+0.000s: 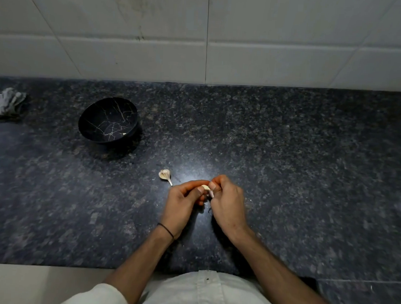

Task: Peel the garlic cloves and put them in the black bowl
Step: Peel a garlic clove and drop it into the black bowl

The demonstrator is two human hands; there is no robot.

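Observation:
A pale garlic clove sits between the fingertips of both hands, just above the dark granite counter. My left hand pinches it from the left. My right hand pinches it from the right, with a strip of skin hanging below its fingers. The rest of the garlic bulb, with its stem, lies on the counter just left of my hands. The black bowl, veined with thin gold lines, stands at the back left; a small pale piece lies inside it near the right wall.
A crumpled grey and pink cloth lies at the far left edge of the counter. A white tiled wall rises behind the counter. The counter's front edge runs just before my body.

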